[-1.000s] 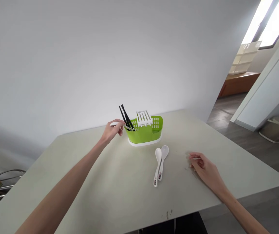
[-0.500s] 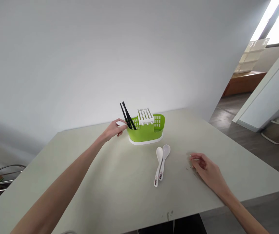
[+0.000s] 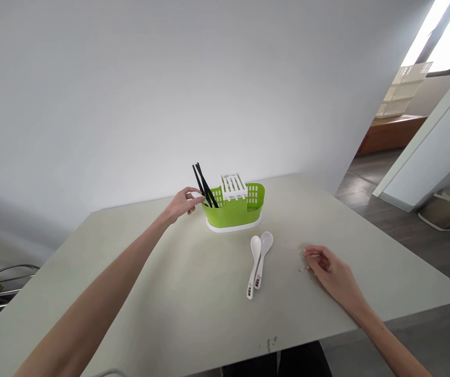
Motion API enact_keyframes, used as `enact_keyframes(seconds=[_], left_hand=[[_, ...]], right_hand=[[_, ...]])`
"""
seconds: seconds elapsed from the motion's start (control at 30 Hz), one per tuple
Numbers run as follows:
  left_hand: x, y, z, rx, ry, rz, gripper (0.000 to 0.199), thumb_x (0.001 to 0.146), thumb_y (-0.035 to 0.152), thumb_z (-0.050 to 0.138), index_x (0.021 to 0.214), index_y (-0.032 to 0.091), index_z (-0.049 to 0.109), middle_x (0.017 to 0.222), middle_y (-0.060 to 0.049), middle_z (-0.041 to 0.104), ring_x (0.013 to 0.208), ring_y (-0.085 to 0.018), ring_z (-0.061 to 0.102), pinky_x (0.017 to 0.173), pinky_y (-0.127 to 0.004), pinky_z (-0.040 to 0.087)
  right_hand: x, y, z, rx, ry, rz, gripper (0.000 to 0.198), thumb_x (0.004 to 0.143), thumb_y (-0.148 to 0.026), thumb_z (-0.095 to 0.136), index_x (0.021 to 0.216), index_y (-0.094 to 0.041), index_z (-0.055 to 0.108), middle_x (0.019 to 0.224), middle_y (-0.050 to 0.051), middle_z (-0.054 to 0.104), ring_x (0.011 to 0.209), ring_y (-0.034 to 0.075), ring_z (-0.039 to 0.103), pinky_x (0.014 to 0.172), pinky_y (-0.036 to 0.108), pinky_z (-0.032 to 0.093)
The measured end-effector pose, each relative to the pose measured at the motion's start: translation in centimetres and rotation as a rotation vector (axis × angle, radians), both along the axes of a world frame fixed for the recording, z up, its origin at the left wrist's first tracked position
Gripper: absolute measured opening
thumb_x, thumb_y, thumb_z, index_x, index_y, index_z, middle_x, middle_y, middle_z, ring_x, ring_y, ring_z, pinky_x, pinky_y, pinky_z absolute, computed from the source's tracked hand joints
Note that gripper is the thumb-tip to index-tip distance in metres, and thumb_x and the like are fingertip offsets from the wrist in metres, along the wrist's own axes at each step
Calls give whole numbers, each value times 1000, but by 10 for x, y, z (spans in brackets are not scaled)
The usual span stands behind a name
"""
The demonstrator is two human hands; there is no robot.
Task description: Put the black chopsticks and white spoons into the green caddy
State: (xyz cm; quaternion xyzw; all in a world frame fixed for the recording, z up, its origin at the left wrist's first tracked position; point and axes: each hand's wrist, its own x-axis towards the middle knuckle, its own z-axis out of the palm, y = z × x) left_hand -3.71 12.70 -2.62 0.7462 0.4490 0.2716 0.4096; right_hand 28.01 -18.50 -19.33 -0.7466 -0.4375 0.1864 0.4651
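Note:
My left hand (image 3: 183,204) is closed on a white spoon (image 3: 198,196) at the left end of a green basket (image 3: 233,213). The spoon slopes down to the right over the rim, and its lower part is hard to make out. Several black chopsticks (image 3: 205,186) lean upright in that same left end. On the table (image 3: 193,293), in front of the basket, lie two white spoons, the left spoon (image 3: 255,251) and the right spoon (image 3: 264,251), their handles close together. To their right my right hand (image 3: 332,272) rests on the tabletop, loosely curled and holding nothing visible.
A white slotted rack (image 3: 233,186) bridges the middle of the basket, which stands on a white base (image 3: 234,228). Behind the table rises a pale wall (image 3: 193,94). A metal-framed object (image 3: 0,293) is at the lower left, beyond the table edge.
The spoon in my left hand has tipped from nearly level to sloping down toward the basket. My right hand stays in place; the view has shifted slightly.

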Motion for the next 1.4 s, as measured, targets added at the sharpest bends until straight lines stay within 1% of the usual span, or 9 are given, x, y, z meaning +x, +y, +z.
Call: enact_keyframes(seconds=[0.17, 0.3, 0.5, 0.6, 0.8, 0.9, 1.03, 1.23, 1.4], left_hand=[[-5, -3, -8, 46, -163, 105, 53, 79, 57, 81, 111, 21, 57, 71, 6, 57, 48, -8, 45, 48, -24, 39], [-16, -7, -32, 60, -314, 236, 49, 89, 66, 65, 105, 22, 52, 70, 7, 52, 45, -8, 43, 46, -24, 37], [-45, -39, -84, 4, -205, 245, 52, 91, 73, 55, 101, 21, 54, 67, 7, 50, 46, -9, 43, 48, -25, 36], [-63, -58, -99, -10, -149, 238, 53, 92, 73, 51, 100, 21, 57, 65, 7, 49, 46, -10, 42, 50, -26, 35], [-92, -80, -104, 33, -143, 231, 49, 94, 71, 51, 99, 23, 60, 63, 6, 49, 47, -12, 42, 53, -27, 36], [-101, -84, -104, 19, -162, 230, 47, 95, 69, 52, 99, 22, 60, 64, 6, 49, 47, -11, 42, 54, -26, 36], [-107, -86, -108, 3, -206, 236, 44, 97, 66, 52, 100, 22, 60, 66, 6, 49, 48, -10, 41, 53, -26, 34], [-110, -83, -115, -6, -252, 228, 44, 96, 66, 53, 99, 22, 61, 66, 6, 49, 48, -10, 42, 51, -25, 34], [-112, -81, -119, -3, -266, 205, 43, 96, 64, 53, 98, 21, 62, 65, 6, 50, 48, -10, 42, 50, -24, 34]], right_hand=[[2, 0, -5, 25, 16, -2, 31, 94, -49, 55, 109, -25, 67, 99, 6, 77, 80, 21, 71, 75, 35, 57], [3, 1, -7, 28, 38, 12, 33, 93, -50, 57, 112, -25, 66, 100, 6, 77, 82, 22, 72, 76, 35, 57], [3, 1, -1, -19, -32, 17, 34, 94, -52, 56, 111, -25, 69, 100, 7, 78, 78, 23, 71, 73, 36, 56], [0, 9, 7, -58, -81, 58, 35, 95, -53, 54, 113, -26, 68, 99, 7, 78, 74, 22, 70, 71, 36, 56], [-12, 46, 18, -102, -29, 191, 42, 96, -54, 55, 126, -26, 61, 123, 9, 72, 74, 18, 73, 63, 32, 56], [-16, 66, 18, -136, -18, 219, 47, 96, -55, 55, 131, -24, 60, 126, 10, 71, 71, 17, 71, 62, 32, 55], [-19, 84, 19, -153, -29, 254, 45, 94, -56, 59, 123, -23, 66, 116, 8, 76, 65, 16, 68, 66, 34, 54], [-21, 93, 20, -191, -6, 272, 43, 88, -61, 62, 101, -22, 76, 86, 3, 76, 59, 16, 60, 62, 33, 50], [-20, 89, 26, -225, 77, 301, 54, 85, -69, 63, 97, -19, 76, 71, 4, 73, 62, 19, 65, 63, 33, 53]])
